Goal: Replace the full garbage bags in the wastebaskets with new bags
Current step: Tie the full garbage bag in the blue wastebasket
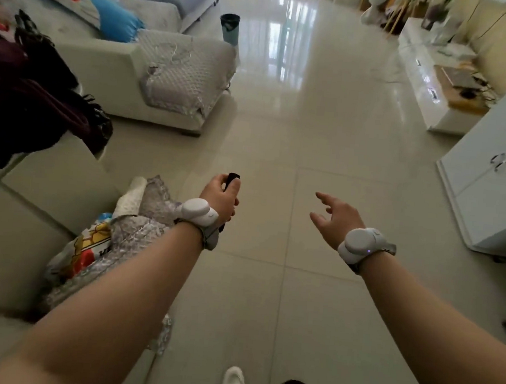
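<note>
My left hand [221,197] grips a small black rolled garbage bag [232,178]; its top sticks out above my thumb and its lower end shows under my wrist. My right hand [336,218] is held out in front with relaxed, spread fingers and holds nothing. A blue wastebasket [230,28] lined with a dark bag stands far ahead on the floor, beside the sofa's end. A full clear garbage bag [114,241] with colourful packaging and a white item inside lies on the floor at lower left.
A light grey sofa [176,73] runs along the left, with dark clothes [34,105] piled on a surface nearer me. A white cabinet [495,180] and a low white TV stand [429,84] line the right. Glossy tiled floor stretches between them.
</note>
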`<action>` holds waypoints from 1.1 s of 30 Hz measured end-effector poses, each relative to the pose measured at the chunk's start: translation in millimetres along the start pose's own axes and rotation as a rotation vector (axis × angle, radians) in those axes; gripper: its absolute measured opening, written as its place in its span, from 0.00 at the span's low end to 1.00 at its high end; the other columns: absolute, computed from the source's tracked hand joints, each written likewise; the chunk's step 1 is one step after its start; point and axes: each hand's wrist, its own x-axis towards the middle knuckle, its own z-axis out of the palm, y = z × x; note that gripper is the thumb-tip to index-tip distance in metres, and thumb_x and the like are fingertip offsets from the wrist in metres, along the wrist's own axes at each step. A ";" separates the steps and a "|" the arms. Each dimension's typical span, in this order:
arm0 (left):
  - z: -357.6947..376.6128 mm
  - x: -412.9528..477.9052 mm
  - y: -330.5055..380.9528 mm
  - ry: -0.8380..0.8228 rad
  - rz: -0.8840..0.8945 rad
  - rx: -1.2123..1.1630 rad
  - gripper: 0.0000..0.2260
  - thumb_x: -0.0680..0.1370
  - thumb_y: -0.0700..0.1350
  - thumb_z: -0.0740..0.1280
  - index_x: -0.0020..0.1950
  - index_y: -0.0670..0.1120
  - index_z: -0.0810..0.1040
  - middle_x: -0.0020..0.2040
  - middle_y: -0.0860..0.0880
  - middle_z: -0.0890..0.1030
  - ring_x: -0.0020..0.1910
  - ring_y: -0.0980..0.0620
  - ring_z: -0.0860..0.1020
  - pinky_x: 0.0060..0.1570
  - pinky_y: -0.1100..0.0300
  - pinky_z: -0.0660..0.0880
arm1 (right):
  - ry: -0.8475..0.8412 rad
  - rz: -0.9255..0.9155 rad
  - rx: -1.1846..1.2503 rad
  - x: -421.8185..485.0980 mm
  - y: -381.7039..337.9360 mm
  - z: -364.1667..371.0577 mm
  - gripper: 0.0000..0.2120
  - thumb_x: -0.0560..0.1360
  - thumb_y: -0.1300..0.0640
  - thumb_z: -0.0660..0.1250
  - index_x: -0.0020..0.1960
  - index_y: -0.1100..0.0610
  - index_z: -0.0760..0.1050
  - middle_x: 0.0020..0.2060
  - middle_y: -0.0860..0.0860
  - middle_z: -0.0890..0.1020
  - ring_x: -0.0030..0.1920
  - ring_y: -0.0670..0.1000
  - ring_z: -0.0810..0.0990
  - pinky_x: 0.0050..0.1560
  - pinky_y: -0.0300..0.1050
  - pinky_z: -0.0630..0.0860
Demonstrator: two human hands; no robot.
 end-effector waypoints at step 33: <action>153.9 673.4 179.1 -0.025 -0.011 0.195 0.08 0.77 0.47 0.62 0.56 0.53 0.72 0.37 0.50 0.78 0.28 0.51 0.74 0.28 0.62 0.69 | -0.027 -0.052 -0.043 722.2 18.5 -137.5 0.22 0.76 0.54 0.64 0.69 0.54 0.69 0.66 0.54 0.73 0.65 0.54 0.71 0.62 0.44 0.67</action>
